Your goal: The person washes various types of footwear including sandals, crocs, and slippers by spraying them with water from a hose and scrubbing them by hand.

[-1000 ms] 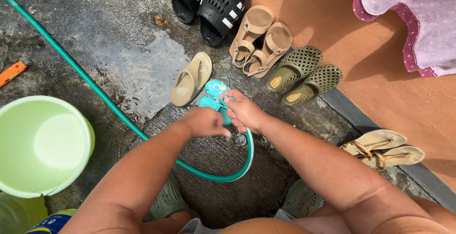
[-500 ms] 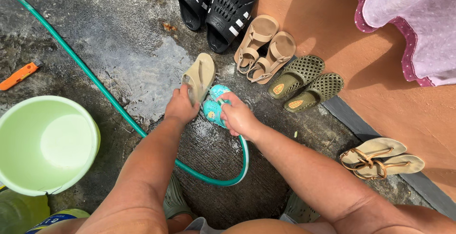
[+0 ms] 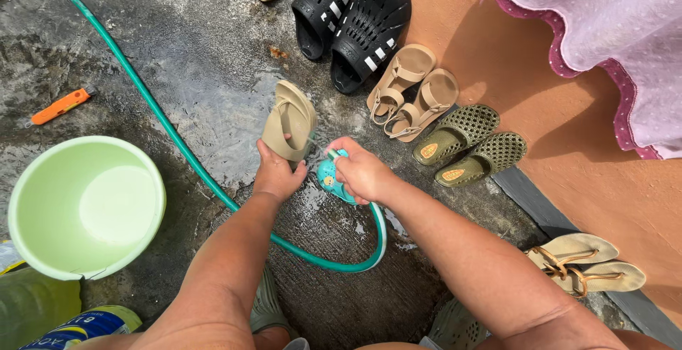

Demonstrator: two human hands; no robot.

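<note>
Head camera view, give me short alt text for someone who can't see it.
Seen from above, a left hand holds a tan flip-flop while the right hand aims a green hose nozzle at it over wet concrete. A pale green bucket sits left; sandals and black slides line an orange wall.

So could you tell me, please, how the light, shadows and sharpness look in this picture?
Head view: hard sunlight, with a dark shadow of the pink cloth on the orange floor; the wet concrete glares near the tan sandal held by the left hand; the right hand and green hose look sharp; no blur, slight wide-angle bending at the edges.
</note>
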